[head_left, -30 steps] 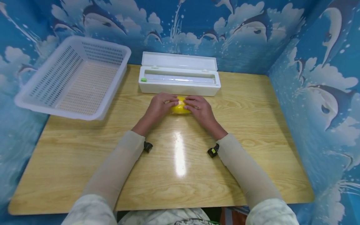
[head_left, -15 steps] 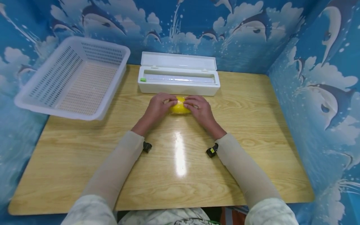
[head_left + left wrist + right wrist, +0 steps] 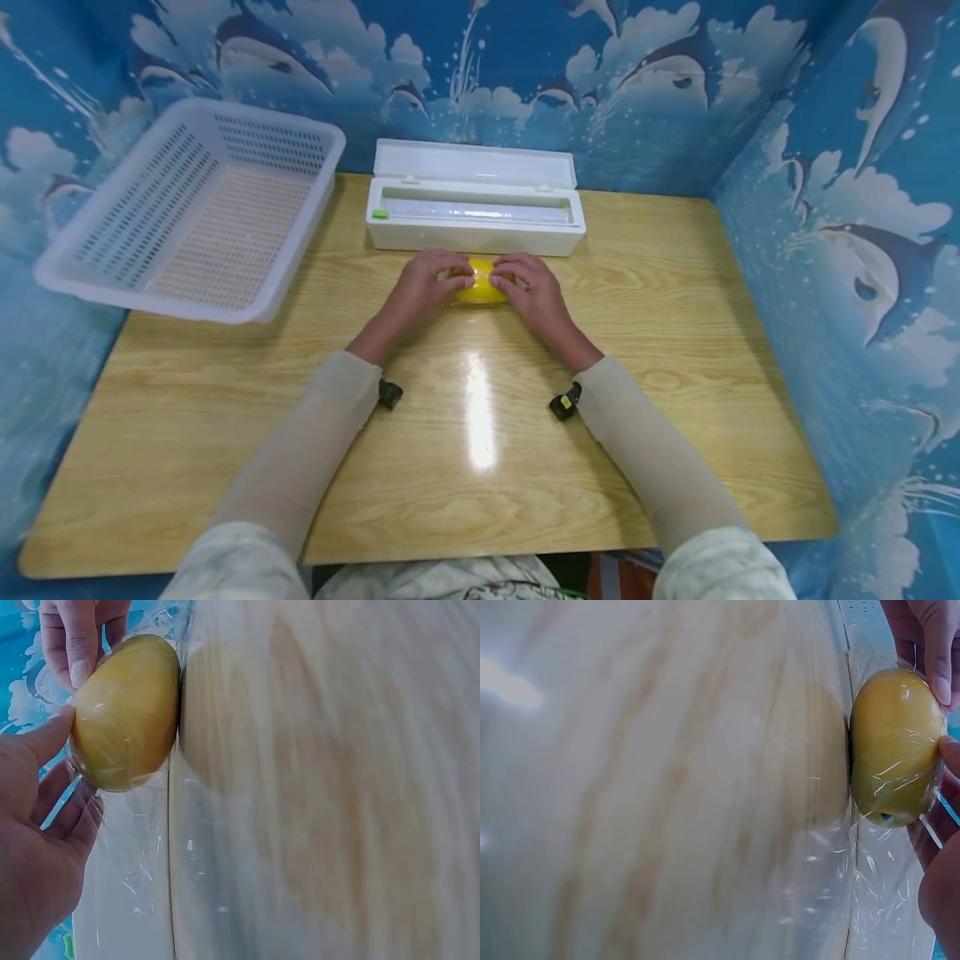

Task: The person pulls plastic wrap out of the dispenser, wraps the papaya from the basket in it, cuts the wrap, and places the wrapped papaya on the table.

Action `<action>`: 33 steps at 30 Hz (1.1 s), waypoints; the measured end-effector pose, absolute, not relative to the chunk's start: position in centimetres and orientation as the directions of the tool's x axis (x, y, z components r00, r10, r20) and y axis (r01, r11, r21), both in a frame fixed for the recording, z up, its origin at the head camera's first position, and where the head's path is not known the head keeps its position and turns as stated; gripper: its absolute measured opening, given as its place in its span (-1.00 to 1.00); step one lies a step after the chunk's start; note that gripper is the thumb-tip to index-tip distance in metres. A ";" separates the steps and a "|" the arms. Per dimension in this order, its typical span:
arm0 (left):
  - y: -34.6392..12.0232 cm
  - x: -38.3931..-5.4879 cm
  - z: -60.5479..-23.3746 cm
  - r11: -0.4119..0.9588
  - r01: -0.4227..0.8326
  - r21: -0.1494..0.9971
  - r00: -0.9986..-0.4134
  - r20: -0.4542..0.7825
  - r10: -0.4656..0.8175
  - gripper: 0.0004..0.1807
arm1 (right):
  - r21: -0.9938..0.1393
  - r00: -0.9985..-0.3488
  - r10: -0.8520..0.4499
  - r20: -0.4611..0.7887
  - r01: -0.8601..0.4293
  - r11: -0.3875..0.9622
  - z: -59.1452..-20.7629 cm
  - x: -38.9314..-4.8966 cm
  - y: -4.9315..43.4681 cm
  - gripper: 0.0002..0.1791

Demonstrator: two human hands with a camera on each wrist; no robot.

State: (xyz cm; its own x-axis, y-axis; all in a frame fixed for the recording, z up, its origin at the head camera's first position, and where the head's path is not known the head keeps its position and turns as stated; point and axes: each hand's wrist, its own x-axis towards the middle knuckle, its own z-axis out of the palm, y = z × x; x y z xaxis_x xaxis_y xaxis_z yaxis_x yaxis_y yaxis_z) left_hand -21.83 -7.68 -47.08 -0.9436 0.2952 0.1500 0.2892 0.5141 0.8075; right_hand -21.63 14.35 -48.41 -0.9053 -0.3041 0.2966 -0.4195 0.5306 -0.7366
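Observation:
A yellow mango (image 3: 482, 289) lies on the wooden table just in front of a white box, with clear cling film around it. My left hand (image 3: 422, 287) holds its left end and my right hand (image 3: 536, 293) its right end, thumbs and fingers meeting over the top. Seen from the left wrist, the thumb presses the mango (image 3: 127, 712) while the other fingers reach behind it under loose film (image 3: 135, 877). Wrinkled film (image 3: 885, 889) also spreads beyond the mango's greenish end (image 3: 889, 799) in the right wrist view. Some fingertips are hidden behind the fruit.
Behind the hands stands the long white cling film box (image 3: 480, 240), lid (image 3: 476, 162) raised, a film roll (image 3: 480, 211) inside and a green tab (image 3: 380, 213) at its left. A white plastic basket (image 3: 300, 267) sits at the back left. Dolphin-printed curtains (image 3: 637, 133) enclose the table.
Both hands stay at the mango with only small shifts of thumbs and fingers. The left thumb sits slightly lower on the fruit than before.

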 end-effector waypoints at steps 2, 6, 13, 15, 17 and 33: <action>-7.7 -21.8 -47.0 0.514 0.286 0.809 -0.945 0.149 0.291 -0.76 | -0.735 -0.915 -0.299 0.269 -0.396 0.551 -48.3 -21.6 14.3 -0.73; -7.7 -21.6 -46.9 0.514 0.268 0.815 -0.950 0.134 0.283 -0.76 | -0.724 -0.923 -0.300 0.240 -0.376 0.579 -48.1 -21.5 14.3 -0.65; -7.7 -21.6 -46.9 0.516 0.290 0.806 -0.944 0.151 0.294 -0.80 | -0.720 -0.919 -0.318 0.233 -0.383 0.579 -47.8 -21.4 14.2 -0.63; -7.8 -21.6 -47.0 0.527 0.324 0.786 -0.935 0.181 0.305 -0.80 | -0.723 -0.921 -0.316 0.229 -0.378 0.579 -47.8 -21.4 14.2 -0.63; -7.8 -21.6 -47.1 0.552 0.363 0.751 -0.925 0.220 0.310 -0.80 | -0.724 -0.923 -0.314 0.224 -0.373 0.580 -47.7 -21.3 14.2 -0.63; -7.3 -20.9 -46.6 0.626 0.342 0.701 -0.937 0.207 0.280 -0.78 | -0.774 -0.943 -0.273 0.192 -0.316 0.549 -47.5 -20.7 14.0 -0.68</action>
State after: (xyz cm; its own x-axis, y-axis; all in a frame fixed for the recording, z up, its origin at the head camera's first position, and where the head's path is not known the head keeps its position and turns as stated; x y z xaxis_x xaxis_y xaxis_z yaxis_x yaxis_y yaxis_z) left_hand -20.89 -7.27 -46.60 -0.9373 0.2805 0.2068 0.3420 0.6262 0.7006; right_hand -20.71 14.05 -47.53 -0.9429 -0.2725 0.1916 -0.3158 0.5486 -0.7741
